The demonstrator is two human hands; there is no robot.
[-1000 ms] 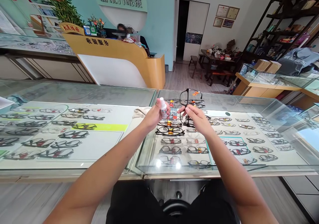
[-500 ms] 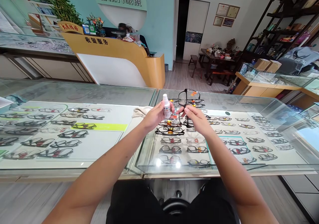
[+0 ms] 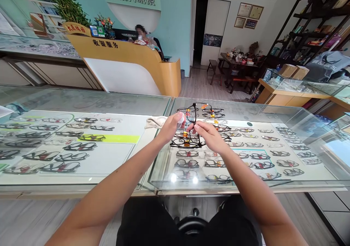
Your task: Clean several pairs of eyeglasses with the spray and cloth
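Observation:
My left hand (image 3: 170, 127) is closed round a small white bottle (image 3: 180, 119), tipped toward a pair of black-framed glasses (image 3: 195, 112). My right hand (image 3: 205, 133) pinches those glasses by the frame and holds them upright just above the glass counter (image 3: 254, 111). The two hands almost touch, and the bottle's tip sits close to the left lens. A beige cloth (image 3: 155, 122) lies on the glass just left of my left hand.
Under the glass lie rows of several spectacle frames (image 3: 191, 164). A yellow reception desk (image 3: 128, 61) stands behind, with a person seated at it. A dark table (image 3: 237, 65) and shelving (image 3: 308, 27) stand at the right.
The bottle has tilted from upright toward the glasses. My right hand has brought the glasses left and lower, closer to the bottle.

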